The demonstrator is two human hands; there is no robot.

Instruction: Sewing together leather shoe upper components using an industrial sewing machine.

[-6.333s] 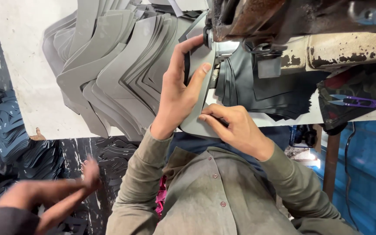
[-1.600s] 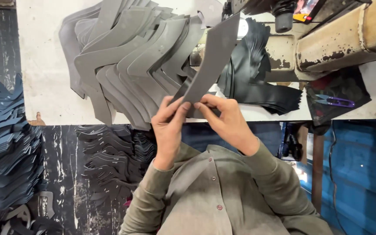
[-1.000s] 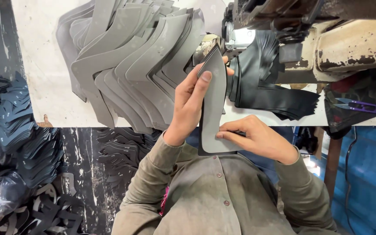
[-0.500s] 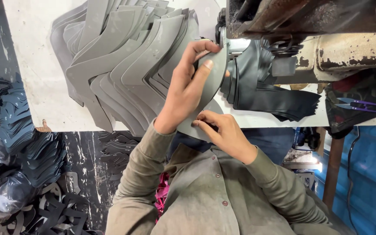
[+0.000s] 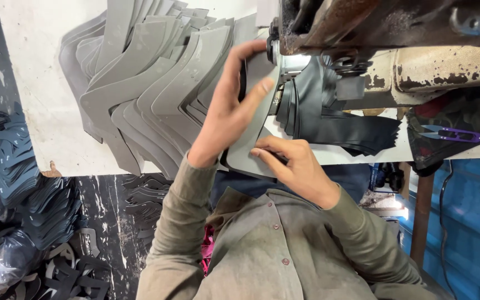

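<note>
While the left hand [image 5: 226, 119] lies flat on a grey cut piece [image 5: 251, 141], its fingers [image 5: 240, 58] stretched long and close together with the thumb angled across the material, that piece sits right at the head of the worn sewing machine [image 5: 384, 33], its upper end reaching under the needle area. The right hand [image 5: 295, 166] steadies the near end, fingertips pressed down onto the lower edge of the piece rather than pinching it. By the look of it the work on this piece is under way, though the needle itself is hidden behind the left hand, so I cannot tell how much of the seam is sewn. To the left, on the white surface [image 5: 40, 83], a large fanned stack of grey pieces [image 5: 151, 94] of the same shape lies close by, which suggests a good deal is left to go through. Just to the right of the needle, a bundle of dark pieces [image 5: 340, 128] hangs over the edge of the surface, touching the machine base. Purple thread snips [image 5: 454, 134] rest further right, untouched. Heaps of dark cut parts [image 5: 23, 194] lie on the floor below.
</note>
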